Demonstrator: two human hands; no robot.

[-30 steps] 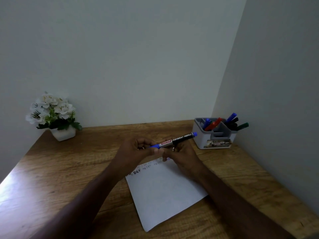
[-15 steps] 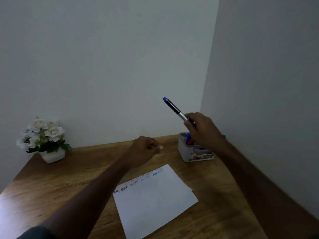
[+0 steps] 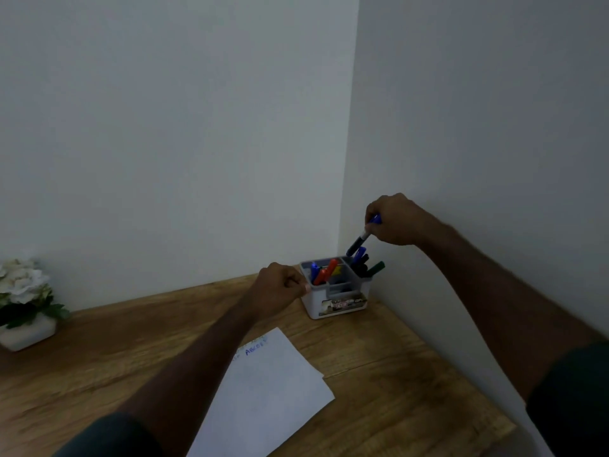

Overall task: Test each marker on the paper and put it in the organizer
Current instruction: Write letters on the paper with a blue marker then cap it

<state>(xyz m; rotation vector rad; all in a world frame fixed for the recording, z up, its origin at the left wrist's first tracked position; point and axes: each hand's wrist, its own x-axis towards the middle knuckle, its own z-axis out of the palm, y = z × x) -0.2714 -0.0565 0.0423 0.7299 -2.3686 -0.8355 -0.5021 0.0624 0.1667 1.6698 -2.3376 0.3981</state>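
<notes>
Since half a second ago the right hand [image 3: 393, 221] has swung the blue marker [image 3: 361, 239] over: then its far end pointed up and to the left above the organizer [image 3: 336, 291], and it now slopes downward, its dark lower end just above the organizer's rear right compartment. That hand is raised near the corner of the two walls, knuckles up, with fingers and thumb curled round the marker's upper part; a bit of blue shows between the fingers. The forearm reaches in from the lower right, a dark sleeve [image 3: 573, 390] at the frame's edge.

The left hand [image 3: 280, 290] hovers above the tabletop [image 3: 395, 374] just left of the organizer, fingers curled into a loose fist and holding nothing that can be seen. Its forearm crosses over the paper [image 3: 273, 390] and hides the left part of the lettering; only some blue letters near the top edge can be read, and faintly.

Inside the organizer, blue and red markers lean in the left compartment, while blue, black and green ones stand in the rear right one; how many is hard to tell in the dim light. The label on its front is blurred. At the far left, a white flowerpot [image 3: 26, 331] with pale flowers is cut off by the frame.
</notes>
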